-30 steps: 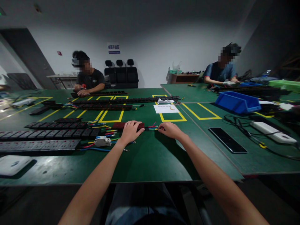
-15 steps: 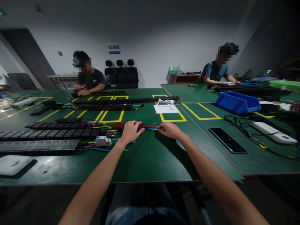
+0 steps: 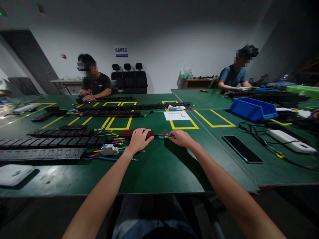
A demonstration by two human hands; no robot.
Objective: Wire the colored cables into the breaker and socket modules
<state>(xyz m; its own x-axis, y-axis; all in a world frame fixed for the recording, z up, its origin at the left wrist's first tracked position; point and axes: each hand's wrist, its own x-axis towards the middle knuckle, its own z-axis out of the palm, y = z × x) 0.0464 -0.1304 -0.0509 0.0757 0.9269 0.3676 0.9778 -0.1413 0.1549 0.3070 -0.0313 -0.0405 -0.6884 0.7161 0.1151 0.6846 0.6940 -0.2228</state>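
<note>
My left hand (image 3: 139,139) lies palm down, fingers curled, over a dark red block (image 3: 126,133) on the green table (image 3: 159,169). A bundle of coloured wires (image 3: 161,135) runs from the block's right end. My right hand (image 3: 179,137) pinches those wires at their far end. Both forearms reach forward from the table's near edge.
Rows of black power strips (image 3: 50,142) and a small white breaker (image 3: 109,150) lie to the left. A black phone (image 3: 242,149), a white power strip (image 3: 290,140) and a blue bin (image 3: 253,108) sit to the right. Two people work at the far side.
</note>
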